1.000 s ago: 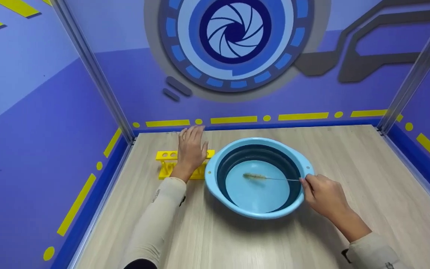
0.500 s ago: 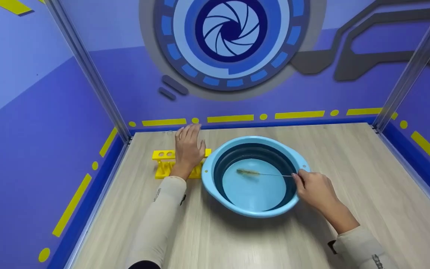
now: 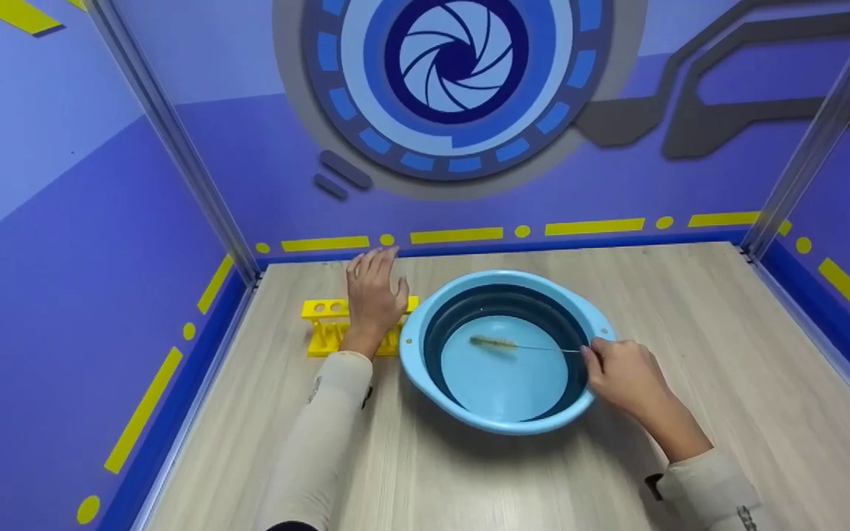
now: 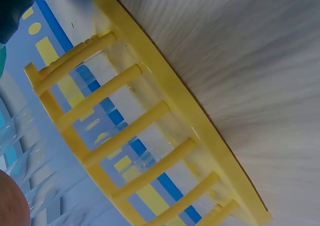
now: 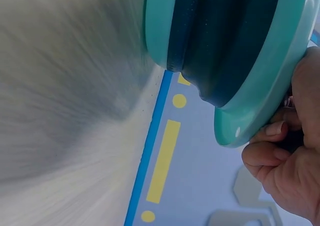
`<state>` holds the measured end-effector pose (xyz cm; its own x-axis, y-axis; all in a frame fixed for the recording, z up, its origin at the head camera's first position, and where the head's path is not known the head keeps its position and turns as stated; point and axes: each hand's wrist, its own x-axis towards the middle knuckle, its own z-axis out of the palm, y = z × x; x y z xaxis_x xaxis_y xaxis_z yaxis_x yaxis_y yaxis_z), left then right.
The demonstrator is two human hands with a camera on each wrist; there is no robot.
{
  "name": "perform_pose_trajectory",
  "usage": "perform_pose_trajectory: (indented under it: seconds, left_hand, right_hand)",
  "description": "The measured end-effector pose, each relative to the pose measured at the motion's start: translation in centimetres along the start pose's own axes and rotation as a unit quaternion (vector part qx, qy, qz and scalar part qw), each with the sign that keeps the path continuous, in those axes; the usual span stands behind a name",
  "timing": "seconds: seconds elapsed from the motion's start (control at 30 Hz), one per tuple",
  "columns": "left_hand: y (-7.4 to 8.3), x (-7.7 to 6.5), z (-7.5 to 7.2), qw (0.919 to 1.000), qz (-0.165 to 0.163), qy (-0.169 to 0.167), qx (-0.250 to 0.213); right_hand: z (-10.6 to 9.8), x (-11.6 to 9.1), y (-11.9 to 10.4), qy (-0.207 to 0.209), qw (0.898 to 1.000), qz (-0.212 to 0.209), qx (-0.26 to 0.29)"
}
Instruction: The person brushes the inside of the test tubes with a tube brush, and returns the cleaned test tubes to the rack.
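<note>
My right hand [image 3: 630, 375] pinches the thin wire handle of a test tube brush [image 3: 495, 344] at the basin's right rim. The brush's bristly yellowish head lies over the middle of the light blue basin [image 3: 414, 369], which has a dark folding wall. In the right wrist view, curled fingers [image 5: 272, 131] sit close by the rim. Above a yellow test tube rack [image 3: 327, 339] is my left hand [image 3: 375, 299], fingers stretched forward, palm side hidden. The left wrist view shows the rack's posts, with clear tube-like shapes [image 4: 30, 156] beside them; whether the left hand touches these cannot be seen.
The rack stands just left of the basin on a wood-grain table [image 3: 543, 487]. Blue-purple printed panels [image 3: 130, 295] close in the back and both sides, with metal corner posts [image 3: 196, 169].
The right hand and the brush have shifted slightly left over the basin. The left hand keeps its place above the rack. The head view has moved a little.
</note>
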<state>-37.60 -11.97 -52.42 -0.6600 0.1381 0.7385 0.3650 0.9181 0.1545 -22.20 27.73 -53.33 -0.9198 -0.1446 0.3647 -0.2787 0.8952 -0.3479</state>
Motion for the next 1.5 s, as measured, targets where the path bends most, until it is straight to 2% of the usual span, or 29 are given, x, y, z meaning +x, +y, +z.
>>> perform_pose_trajectory:
  seconds: [0.27, 0.63, 0.8, 1.0, 1.3, 1.5]
  left_hand:
    - [0.2, -0.2, 0.2, 1.0, -0.004, 0.001, -0.006]
    - [0.1, 0.3, 0.0, 0.9999, -0.003, 0.011, -0.003]
    - [0.0, 0.2, 0.2, 0.9999, -0.009, 0.008, -0.007]
    - [0.0, 0.7, 0.4, 0.9998, -0.012, 0.006, -0.015]
    - [-0.2, 0.6, 0.5, 0.9995, -0.005, 0.024, -0.019]
    - [0.0, 0.3, 0.4, 0.9998, -0.006, 0.014, -0.01]
  right_hand:
    - [0.0, -0.3, 0.2, 0.0, 1.0, -0.005, 0.008]
    - [-0.1, 0.1, 0.9, 0.009, 0.998, -0.007, 0.054]
    - [0.0, 0.1, 1.3, 0.003, 0.997, 0.012, 0.078]
    - [0.0, -0.1, 1.3, -0.001, 0.991, 0.059, 0.118]
    - [0.3, -0.1, 1.2, -0.006, 0.985, 0.088, 0.149]
    - [0.2, -0.1, 0.9, 0.012, 0.983, 0.114, 0.147]
